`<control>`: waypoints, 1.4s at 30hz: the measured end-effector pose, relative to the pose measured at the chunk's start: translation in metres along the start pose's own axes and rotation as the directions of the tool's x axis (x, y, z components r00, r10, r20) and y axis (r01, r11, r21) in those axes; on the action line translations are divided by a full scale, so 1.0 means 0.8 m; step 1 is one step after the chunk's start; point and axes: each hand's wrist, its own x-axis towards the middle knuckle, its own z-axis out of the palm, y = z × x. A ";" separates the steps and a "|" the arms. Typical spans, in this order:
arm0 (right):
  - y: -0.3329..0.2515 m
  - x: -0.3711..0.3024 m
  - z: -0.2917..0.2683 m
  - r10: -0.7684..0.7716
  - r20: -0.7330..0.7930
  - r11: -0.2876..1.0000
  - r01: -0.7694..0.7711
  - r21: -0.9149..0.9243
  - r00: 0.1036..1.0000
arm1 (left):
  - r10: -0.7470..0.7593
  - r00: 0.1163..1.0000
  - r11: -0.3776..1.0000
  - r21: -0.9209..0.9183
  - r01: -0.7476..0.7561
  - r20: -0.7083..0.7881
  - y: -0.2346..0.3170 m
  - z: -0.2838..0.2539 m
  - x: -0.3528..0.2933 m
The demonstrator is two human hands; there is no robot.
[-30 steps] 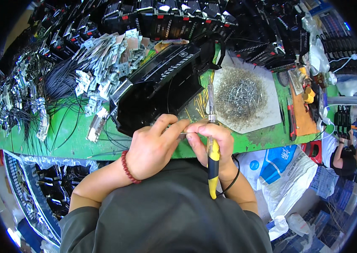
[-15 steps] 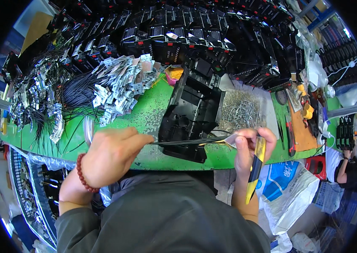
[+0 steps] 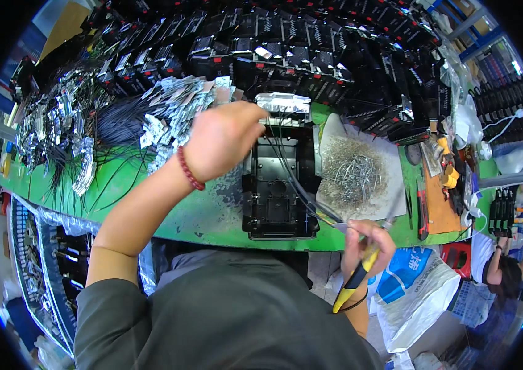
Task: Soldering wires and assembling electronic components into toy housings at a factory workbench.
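In front of me a black plastic casing (image 3: 277, 213) lies open on the green bench, a shiny silver piece (image 3: 283, 103) at its far end. My left hand (image 3: 224, 139), slightly blurred, reaches over its far left corner with fingers closed at the far end of some thin black wires (image 3: 289, 168). These wires slant across the casing to my right hand (image 3: 363, 243). That hand pinches their near end by a small grey plate (image 3: 340, 227), and also holds a soldering iron (image 3: 358, 275) with a yellow-and-black handle, a slender metal shaft and a dark cord.
Left of the casing are heaped metal plates with black wires (image 3: 172, 114). At right, a board (image 3: 391, 200) bears a pile of metal bits (image 3: 360, 176); beyond are a red-handled cutter (image 3: 422, 213) and other tools. Rows of black casings (image 3: 273, 52) line the back.
My left hand has moved up and right, over the casing's far end. The casing has turned straighter, and the wires now slant across it. My right hand has dropped slightly, tilting the iron.
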 end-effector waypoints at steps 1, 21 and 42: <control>-0.007 0.000 0.005 0.057 0.093 0.998 -0.054 -0.035 0.994 | -0.177 0.970 0.981 0.109 0.160 0.168 0.000 -0.012 0.000; -0.048 -0.010 0.099 -0.165 0.474 0.975 0.070 0.212 0.865 | -0.469 0.875 0.772 -0.424 0.473 0.122 0.018 -0.081 -0.108; -0.001 -0.023 0.100 0.257 0.201 0.909 -0.307 0.283 0.945 | -0.887 -0.360 -0.264 -0.320 0.910 -0.290 -0.046 -0.159 -0.577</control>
